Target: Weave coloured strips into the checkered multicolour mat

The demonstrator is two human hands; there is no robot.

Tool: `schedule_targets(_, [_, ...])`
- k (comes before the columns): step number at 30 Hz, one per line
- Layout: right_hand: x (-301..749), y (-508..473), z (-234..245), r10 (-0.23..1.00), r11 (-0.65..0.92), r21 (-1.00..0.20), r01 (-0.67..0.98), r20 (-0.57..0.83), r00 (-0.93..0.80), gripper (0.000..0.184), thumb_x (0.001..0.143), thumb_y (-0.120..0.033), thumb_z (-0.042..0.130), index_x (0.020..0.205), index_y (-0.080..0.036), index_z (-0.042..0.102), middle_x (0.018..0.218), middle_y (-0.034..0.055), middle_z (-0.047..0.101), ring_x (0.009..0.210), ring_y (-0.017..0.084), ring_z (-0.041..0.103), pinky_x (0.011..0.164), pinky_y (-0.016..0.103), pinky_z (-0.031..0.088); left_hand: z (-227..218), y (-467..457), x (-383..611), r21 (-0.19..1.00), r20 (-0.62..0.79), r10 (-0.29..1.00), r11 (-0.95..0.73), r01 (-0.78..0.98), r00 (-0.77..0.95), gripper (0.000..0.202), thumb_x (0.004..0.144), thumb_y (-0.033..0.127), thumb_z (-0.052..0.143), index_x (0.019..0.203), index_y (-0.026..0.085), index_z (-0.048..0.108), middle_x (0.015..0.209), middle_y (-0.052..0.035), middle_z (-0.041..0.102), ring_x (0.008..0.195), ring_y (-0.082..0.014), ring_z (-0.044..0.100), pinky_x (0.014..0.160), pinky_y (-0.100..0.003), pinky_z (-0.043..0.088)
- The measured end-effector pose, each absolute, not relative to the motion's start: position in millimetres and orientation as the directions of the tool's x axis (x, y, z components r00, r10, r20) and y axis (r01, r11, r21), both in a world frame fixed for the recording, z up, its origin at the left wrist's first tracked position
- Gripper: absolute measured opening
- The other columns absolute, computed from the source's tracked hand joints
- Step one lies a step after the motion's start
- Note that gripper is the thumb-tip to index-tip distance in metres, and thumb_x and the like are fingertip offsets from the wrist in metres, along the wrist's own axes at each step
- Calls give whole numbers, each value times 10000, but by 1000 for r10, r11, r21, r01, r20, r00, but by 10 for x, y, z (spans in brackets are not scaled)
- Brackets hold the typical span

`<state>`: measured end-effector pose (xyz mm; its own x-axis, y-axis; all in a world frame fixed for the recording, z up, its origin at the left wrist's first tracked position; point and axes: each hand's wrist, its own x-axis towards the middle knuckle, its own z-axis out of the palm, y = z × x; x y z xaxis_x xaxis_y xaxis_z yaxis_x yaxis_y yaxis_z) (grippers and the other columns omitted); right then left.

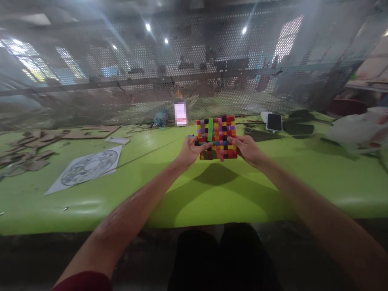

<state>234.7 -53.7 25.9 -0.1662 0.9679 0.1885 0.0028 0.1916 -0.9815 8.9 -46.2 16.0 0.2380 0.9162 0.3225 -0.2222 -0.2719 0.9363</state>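
Between my two hands I hold a multicoloured woven square, plaited from red, yellow, black, orange, purple and green strips, upright above the table. My left hand grips its lower left edge, thumb lying across the front. On the right edge, my right hand pinches it with the thumb in front. The fingers behind the weave are hidden. A bright green strip runs down the upper left part of its face. A small blue bit shows by my left fingers.
A green-covered table spreads below. Left lie brown cardboard pieces and a sheet with a round pattern. Behind stand a lit screen and a perforated metal panel. Right are a white-framed device and a plastic bag.
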Motion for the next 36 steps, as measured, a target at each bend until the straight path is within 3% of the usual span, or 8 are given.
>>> schedule_targets(3, [2376, -552, 308, 963, 170, -982, -86, 184, -198, 393, 731, -540, 889, 685, -179, 741, 762, 66, 759, 734, 200, 739, 750, 386, 657, 184, -480, 88, 937, 303, 920, -239, -256, 250, 478, 589, 433, 970, 910, 124, 797, 888, -90, 812, 768, -215, 770, 787, -382, 661])
schedule_targets(6, [2406, -572, 353, 959, 174, -984, -36, 178, -221, 284, 717, -413, 919, 751, -171, 772, 774, 60, 764, 756, 197, 747, 791, 384, 656, 203, -501, 91, 936, 286, 918, -207, -283, 275, 475, 589, 413, 973, 918, 121, 795, 879, -90, 812, 774, -216, 773, 777, -372, 659])
schedule_targets(12, [2410, -593, 363, 966, 234, -952, 196, 206, -155, 215, 722, -345, 904, 740, -163, 789, 780, 55, 778, 668, 162, 708, 675, 336, 626, 204, -527, 101, 951, 246, 912, -163, -262, 328, 445, 581, 382, 980, 875, 110, 786, 878, -101, 809, 824, -246, 781, 831, -410, 657])
schedule_targets(17, [2365, -623, 412, 975, 181, -978, 102, 165, -147, 186, 754, -303, 883, 721, -168, 759, 752, 54, 762, 674, 178, 722, 671, 349, 646, 168, -524, 116, 941, 243, 928, -155, -301, 282, 458, 630, 386, 961, 962, 128, 782, 969, -101, 809, 862, -235, 774, 821, -400, 656])
schedule_targets(22, [2418, -661, 543, 958, 193, -981, -10, 190, -212, 202, 808, -354, 852, 799, -179, 752, 794, 60, 759, 728, 181, 731, 668, 331, 650, 188, -493, 75, 945, 180, 936, -78, -318, 304, 456, 630, 421, 954, 920, 130, 756, 878, -76, 798, 718, -199, 751, 719, -372, 659])
schedule_targets(26, [2462, -682, 555, 935, 323, -932, 164, 287, -210, 281, 770, -420, 881, 804, -170, 756, 724, 37, 725, 556, 116, 613, 495, 250, 524, 204, -488, 53, 947, 185, 936, -89, -307, 298, 462, 637, 425, 949, 934, 129, 754, 895, -83, 800, 731, -199, 752, 722, -370, 660])
schedule_targets(29, [2431, -690, 500, 923, 374, -880, 293, 323, -209, 331, 769, -477, 869, 801, -163, 772, 695, 32, 713, 544, 118, 585, 470, 251, 473, 191, -515, 81, 943, 238, 933, -156, -294, 269, 461, 652, 417, 943, 970, 136, 762, 967, -88, 806, 806, -206, 763, 786, -376, 660])
schedule_targets(36, [2379, -712, 456, 913, 381, -872, 306, 304, -271, 316, 791, -501, 841, 744, -194, 783, 751, 51, 750, 650, 177, 665, 591, 331, 563, 191, -559, 109, 953, 241, 922, -166, -254, 302, 456, 668, 440, 934, 974, 147, 765, 956, -84, 804, 786, -206, 758, 757, -372, 658])
